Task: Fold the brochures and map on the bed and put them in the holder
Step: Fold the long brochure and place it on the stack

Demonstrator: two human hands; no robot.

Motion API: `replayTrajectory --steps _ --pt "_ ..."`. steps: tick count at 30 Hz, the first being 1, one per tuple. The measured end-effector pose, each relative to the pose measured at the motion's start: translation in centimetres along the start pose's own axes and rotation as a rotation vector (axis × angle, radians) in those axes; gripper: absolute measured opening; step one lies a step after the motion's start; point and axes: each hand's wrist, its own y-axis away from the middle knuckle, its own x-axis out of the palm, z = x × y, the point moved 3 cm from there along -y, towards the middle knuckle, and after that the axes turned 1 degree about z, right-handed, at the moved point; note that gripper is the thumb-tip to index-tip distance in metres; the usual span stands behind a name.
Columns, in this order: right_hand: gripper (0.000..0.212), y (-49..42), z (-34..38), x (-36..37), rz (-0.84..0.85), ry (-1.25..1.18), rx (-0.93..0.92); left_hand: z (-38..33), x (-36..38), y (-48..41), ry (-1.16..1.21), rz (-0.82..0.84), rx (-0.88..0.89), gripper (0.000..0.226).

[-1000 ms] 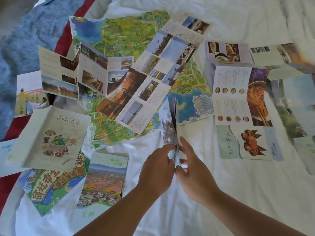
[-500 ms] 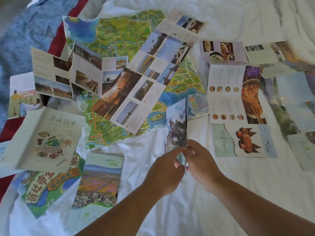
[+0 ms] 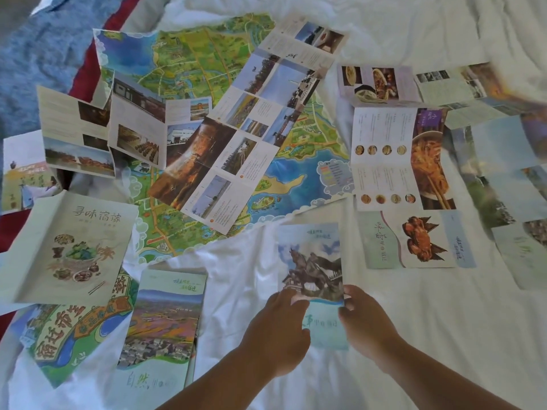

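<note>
Brochure (image 3: pixel 310 261), folded, cover facing me: I note left hand (image 3: pixel 276 335) pinching its left edge, right hand (image 3: pixel 368 327) pinching its right edge, near the map (image 3: pixel 192 63).

The white-sheeted bed (image 3: pixel 429 335) carries an unfolded map (image 3: pixel 189 63) at far left, open brochures (image 3: pixel 399 158) spread to the right, and a folded brochure (image 3: pixel 165 321) near left.
</note>
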Motion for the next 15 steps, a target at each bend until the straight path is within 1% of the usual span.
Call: replayTrajectory --steps 1,3,5,7,10,12,15 --pt "0.039 -0.2 -0.4 0.1 -0.025 0.086 -0.035 0.2 0.4 -0.1 -0.007 0.020 -0.008 0.049" --pt "0.067 -0.6 -0.4 0.0 -0.083 0.204 -0.116 0.5 0.8 -0.6 0.003 0.011 -0.015 0.051" --pt "0.083 -1.0 0.5 -0.4 -0.158 0.344 -0.263 0.7 0.7 -1.5 0.009 -0.030 -0.011 0.055" --pt "0.089 -1.8 1.5 -0.6 -0.192 0.487 -0.399 0.8 0.4 -2.7 0.003 -0.078 -0.002 0.061" --pt "0.095 -3.7 3.1 -0.8 -0.152 0.677 -0.517 1.0 -0.4 -5.3 -0.067 -0.156 0.035 0.068" --pt "0.101 -5.1 4.0 -0.8 -0.129 0.758 -0.564 1.0 -0.9 -7.5 -0.140 -0.161 0.041 0.075" --pt "0.106 -6.8 4.6 -0.6 -0.080 0.832 -0.562 1.3 -1.3 -10.1 -0.206 -0.112 0.027 0.099"
